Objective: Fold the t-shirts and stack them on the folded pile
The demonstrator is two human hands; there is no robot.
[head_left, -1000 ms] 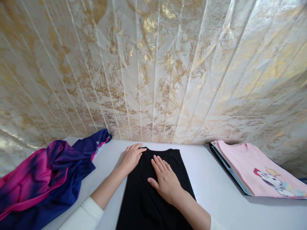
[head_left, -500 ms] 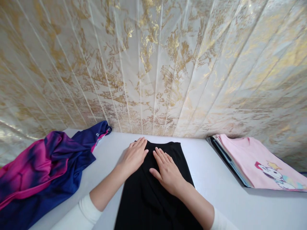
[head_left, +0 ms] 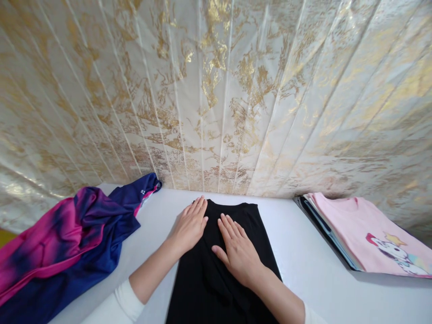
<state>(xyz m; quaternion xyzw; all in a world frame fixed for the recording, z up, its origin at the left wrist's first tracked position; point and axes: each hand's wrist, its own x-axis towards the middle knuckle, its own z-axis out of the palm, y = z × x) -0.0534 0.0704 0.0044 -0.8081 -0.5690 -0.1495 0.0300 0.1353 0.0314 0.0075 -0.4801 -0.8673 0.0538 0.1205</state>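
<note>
Head view: the black garment (head_left: 216, 279) lies spread on the white table (head_left: 313, 279) and serves as the reference for all positions. Its far edge dips in a shallow curve; its near end runs out of frame. Loose creases run through its middle.

Left hand (head_left: 189, 227): placed over the garment's far left corner and upper left edge, fingers straight and together. Grip: extended flat, with hold of nothing. Right hand (head_left: 238, 249): laid palm down on the garment's upper middle, thumb spread toward the left hand. Grip: fully extended, nothing grasped. Both forearms emerge from white sleeves (head_left: 118, 303).

Left of the garment, and apart from it: a rumpled blue-and-pink garment (head_left: 84, 243). Right of the garment, well apart: a stack of folded clothes (head_left: 329, 234), topped by a pink shirt (head_left: 364, 225) with a cartoon print (head_left: 388, 249). Beyond the garment's far edge: a white-and-gold covering (head_left: 216, 112).

Changes from the picture taken one second earlier: the left-hand fingers, then bent across the garment's far left corner, are now straightened and point toward the far edge. The right hand keeps about the same position on the garment. The rumpled garment and the stack remain in place relative to the garment.
</note>
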